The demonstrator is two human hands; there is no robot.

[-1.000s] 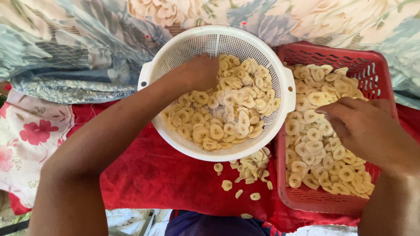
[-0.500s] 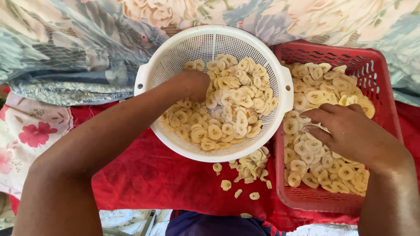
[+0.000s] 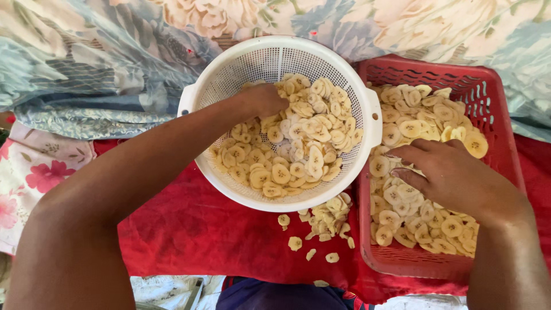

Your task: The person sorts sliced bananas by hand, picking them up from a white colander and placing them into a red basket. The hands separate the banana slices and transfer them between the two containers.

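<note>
Colander: white round colander [image 3: 229,74] sat on red cloth [image 3: 189,229], handles pointing left and right, holding pale banana slices [image 3: 298,143].
Left hand: left hand [image 3: 264,99] lay curled among those slices at the upper left; whether it gripped any, I could not tell.
Basket: red basket [image 3: 493,86] stood touching the colander's right side, long axis running toward the person.
Right hand: right hand [image 3: 453,175] rested on the basket's slices, fingers loosely bent, pointing left.
Spill: loose slices [image 3: 324,221] lay below the colander.

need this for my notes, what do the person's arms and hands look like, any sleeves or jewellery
Both arms are bare as far as the picture shows, with no sleeves in view. The left hand and right hand wear no gloves, and no rings, watch or bracelets can be seen on the visible fingers or wrists.
</note>
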